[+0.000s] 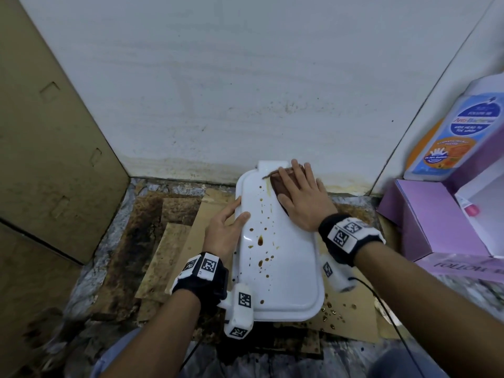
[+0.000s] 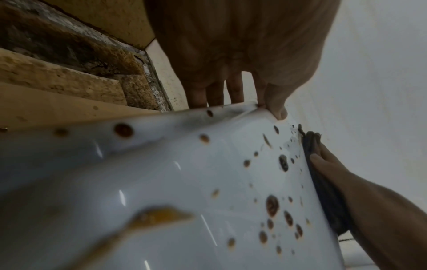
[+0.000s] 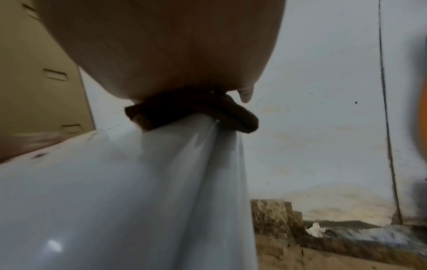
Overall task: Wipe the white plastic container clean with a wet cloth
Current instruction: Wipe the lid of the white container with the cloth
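The white plastic container [image 1: 281, 268] lies lengthwise on stained cardboard, its flat top spotted with brown drops [image 2: 272, 202]. My left hand [image 1: 238, 210] grips its left rim, thumb on top and fingers down the side [image 2: 235, 95]. My right hand [image 1: 291, 184] lies flat with straight fingers, pressing a dark brown cloth [image 1: 278, 184] onto the container's far right part. The cloth [image 3: 208, 111] hangs over the right edge under my palm [image 3: 173, 54]. A brown smear runs beside the cloth. In the left wrist view the cloth [image 2: 323, 191] sits under my right hand [image 2: 328, 160].
A cardboard panel [image 1: 54, 132] stands at the left and a white wall [image 1: 245, 77] closes the back. Purple boxes [image 1: 425, 219] and a blue-labelled bottle [image 1: 458, 137] crowd the right. Stained cardboard sheets [image 1: 169, 241] cover the floor, with spilled drops [image 1: 335, 312] near the front right.
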{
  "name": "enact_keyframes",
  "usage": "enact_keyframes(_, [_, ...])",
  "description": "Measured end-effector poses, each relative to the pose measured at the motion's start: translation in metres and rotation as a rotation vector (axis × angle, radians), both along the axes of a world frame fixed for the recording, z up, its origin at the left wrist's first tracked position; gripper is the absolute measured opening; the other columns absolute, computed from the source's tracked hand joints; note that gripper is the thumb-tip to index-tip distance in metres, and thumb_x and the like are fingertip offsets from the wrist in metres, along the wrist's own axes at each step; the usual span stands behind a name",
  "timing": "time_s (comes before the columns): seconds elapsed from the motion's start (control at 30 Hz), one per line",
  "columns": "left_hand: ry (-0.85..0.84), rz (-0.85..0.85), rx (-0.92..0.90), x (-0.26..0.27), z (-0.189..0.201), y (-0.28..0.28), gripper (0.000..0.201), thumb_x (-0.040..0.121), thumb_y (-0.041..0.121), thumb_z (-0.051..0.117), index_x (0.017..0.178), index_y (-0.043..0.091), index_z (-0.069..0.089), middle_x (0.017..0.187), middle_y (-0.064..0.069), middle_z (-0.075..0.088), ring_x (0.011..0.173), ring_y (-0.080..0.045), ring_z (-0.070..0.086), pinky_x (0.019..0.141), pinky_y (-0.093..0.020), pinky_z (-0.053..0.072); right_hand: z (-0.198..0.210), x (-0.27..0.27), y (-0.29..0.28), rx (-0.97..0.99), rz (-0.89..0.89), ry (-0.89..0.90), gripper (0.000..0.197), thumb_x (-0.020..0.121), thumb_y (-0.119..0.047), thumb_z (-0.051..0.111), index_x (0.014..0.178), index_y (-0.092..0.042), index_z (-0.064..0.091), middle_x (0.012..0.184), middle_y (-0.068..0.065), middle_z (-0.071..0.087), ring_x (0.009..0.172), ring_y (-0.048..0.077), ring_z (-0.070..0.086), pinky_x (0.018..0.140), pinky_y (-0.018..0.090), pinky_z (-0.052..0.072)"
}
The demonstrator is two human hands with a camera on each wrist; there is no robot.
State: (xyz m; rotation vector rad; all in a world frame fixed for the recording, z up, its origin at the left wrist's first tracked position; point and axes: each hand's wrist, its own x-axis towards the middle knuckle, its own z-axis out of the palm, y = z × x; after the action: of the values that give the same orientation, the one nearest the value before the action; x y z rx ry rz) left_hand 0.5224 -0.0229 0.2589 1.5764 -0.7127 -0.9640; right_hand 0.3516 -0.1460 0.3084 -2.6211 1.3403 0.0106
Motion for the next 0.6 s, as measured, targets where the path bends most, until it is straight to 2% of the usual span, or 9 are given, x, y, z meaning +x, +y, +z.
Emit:
enact_keyframes(0.13, [-0.031, -0.016, -0.006, 0.002, 0.0, 0.001, 0.043, 0.092, 0.028, 0.069, 0.134, 0.035, 0.061, 0.141, 0.008, 0.057, 0.126, -0.012, 0.056, 0.107, -0.039, 0.048, 0.005, 0.008, -0.015, 0.017, -0.001, 0.02, 0.062, 0.1, -0.049, 0.02, 0.152, -0.031, -0.008, 0.16, 0.0, -0.019, 0.146, 0.025, -0.02, 0.119, 0.051, 0.001])
enact_keyframes(0.23, [-0.026, -0.008, -0.004, 0.002, 0.001, 0.0, 0.042, 0.092, 0.027, 0.069, 0.134, 0.033, 0.061, 0.14, 0.006, 0.059, 0.123, -0.014, 0.058, 0.104, -0.039, 0.05, -0.002, -0.002, 0.01, -0.039, 0.064, 0.043, 0.063, 0.097, -0.053, 0.011, 0.151, -0.03, -0.011, 0.159, 0.0, -0.023, 0.145, 0.025, -0.023, 0.119, 0.05, 0.001])
enact_keyframes(0.33, [-0.025, -0.007, -0.021, 0.001, -0.001, 0.001, 0.042, 0.091, 0.028, 0.07, 0.132, 0.033, 0.063, 0.137, 0.007, 0.061, 0.122, -0.012, 0.059, 0.104, -0.04, 0.051, -0.011, -0.017, 0.044, -0.091, 0.161, 0.062, 0.066, 0.091, -0.056, 0.002, 0.151, -0.031, -0.011, 0.159, -0.002, -0.022, 0.145, 0.022, -0.024, 0.12, 0.045, -0.002])
enact_keyframes(0.4, [-0.036, -0.01, -0.03, 0.0, -0.001, 0.003, 0.042, 0.092, 0.027, 0.069, 0.133, 0.032, 0.062, 0.137, 0.007, 0.062, 0.122, -0.01, 0.059, 0.102, -0.034, 0.051, -0.013, -0.021, 0.049, -0.081, 0.184, 0.058, 0.065, 0.093, -0.055, 0.006, 0.152, -0.031, -0.007, 0.159, -0.004, -0.021, 0.145, 0.02, -0.023, 0.119, 0.044, -0.002])
enact_keyframes(0.5, [-0.054, -0.014, -0.035, -0.002, 0.0, 0.006, 0.042, 0.093, 0.026, 0.068, 0.134, 0.031, 0.061, 0.137, 0.008, 0.06, 0.119, -0.007, 0.059, 0.093, -0.023, 0.049, -0.008, -0.011, 0.03, -0.101, 0.161, 0.059, 0.066, 0.092, -0.056, 0.005, 0.152, -0.032, -0.006, 0.16, -0.004, -0.019, 0.146, 0.02, -0.02, 0.119, 0.047, 0.001])
enact_keyframes(0.6, [-0.065, -0.038, -0.034, -0.002, 0.0, 0.009, 0.041, 0.094, 0.027, 0.067, 0.134, 0.032, 0.06, 0.13, 0.014, 0.059, 0.104, 0.016, 0.053, 0.079, -0.008, 0.045, 0.002, 0.011, -0.001, -0.081, 0.112, 0.017, 0.061, 0.098, -0.051, 0.015, 0.152, -0.032, -0.005, 0.16, -0.003, -0.018, 0.147, 0.021, -0.019, 0.12, 0.048, 0.0])
